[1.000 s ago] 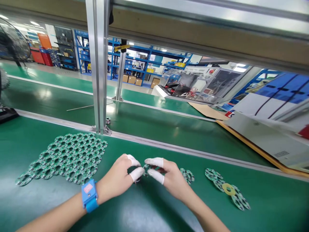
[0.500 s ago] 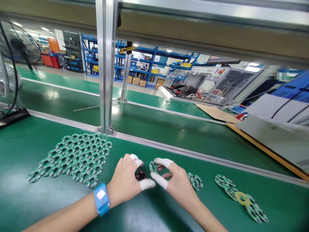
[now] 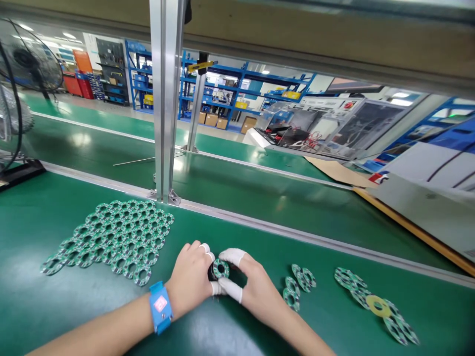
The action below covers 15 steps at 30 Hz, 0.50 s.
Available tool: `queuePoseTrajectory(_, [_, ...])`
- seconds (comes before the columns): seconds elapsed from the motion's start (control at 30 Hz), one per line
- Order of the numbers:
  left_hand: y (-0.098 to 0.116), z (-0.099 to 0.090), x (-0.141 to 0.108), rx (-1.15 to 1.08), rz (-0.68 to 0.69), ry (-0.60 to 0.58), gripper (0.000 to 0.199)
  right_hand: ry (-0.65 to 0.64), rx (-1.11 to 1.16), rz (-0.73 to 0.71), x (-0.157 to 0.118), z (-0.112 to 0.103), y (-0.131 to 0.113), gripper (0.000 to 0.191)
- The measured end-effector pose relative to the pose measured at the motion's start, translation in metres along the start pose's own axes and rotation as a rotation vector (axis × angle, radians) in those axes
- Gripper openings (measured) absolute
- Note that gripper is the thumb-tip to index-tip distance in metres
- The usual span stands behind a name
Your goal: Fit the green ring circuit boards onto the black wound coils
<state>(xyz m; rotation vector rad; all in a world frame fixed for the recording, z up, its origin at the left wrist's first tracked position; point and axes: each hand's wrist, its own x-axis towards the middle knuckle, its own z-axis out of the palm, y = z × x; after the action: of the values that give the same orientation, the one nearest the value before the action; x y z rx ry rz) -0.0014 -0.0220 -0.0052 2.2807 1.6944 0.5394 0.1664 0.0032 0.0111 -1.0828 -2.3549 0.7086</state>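
Note:
My left hand (image 3: 193, 272), with white finger cots and a blue wrist strap (image 3: 161, 305), is closed around a small dark round part (image 3: 211, 271), mostly hidden behind the fingers. Against that part's right face is a green ring-shaped circuit board (image 3: 221, 268). The thumb and forefinger of my right hand (image 3: 252, 284), also in white cots, pinch this board at its edge. Whether the board is seated on the part I cannot tell. Left of my hands lies a large sheet-like group of the same ring boards (image 3: 124, 232), flat on the green table (image 3: 92, 306).
Several loose ring boards (image 3: 291, 293) lie right of my right hand. Farther right is another cluster (image 3: 351, 282) with a yellow ring (image 3: 378, 306) on it. A metal post (image 3: 165, 109) rises from the rail behind my hands. A fan (image 3: 27, 64) stands far left.
My right hand has moved left, bringing the ring board from beside the dark part up against it. More loose boards show at the right where my right hand was. The view has shifted slightly.

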Motion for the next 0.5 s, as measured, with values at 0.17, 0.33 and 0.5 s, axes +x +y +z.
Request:
queuePoseTrajectory(0.17, [0.000,0.004,-0.001,0.011,-0.023,0.000,0.044,0.059,-0.141,-0.096,-0.008,0.005,0.008,0.029])
queuePoseTrajectory(0.33, [0.001,0.004,-0.001,0.018,-0.035,0.001,0.040,0.143,-0.185,-0.167,-0.014,0.010,0.013,0.027])
queuePoseTrajectory(0.5, [0.002,0.003,-0.001,0.025,-0.041,-0.008,0.038,0.185,-0.179,-0.197,-0.013,0.012,0.014,0.025])
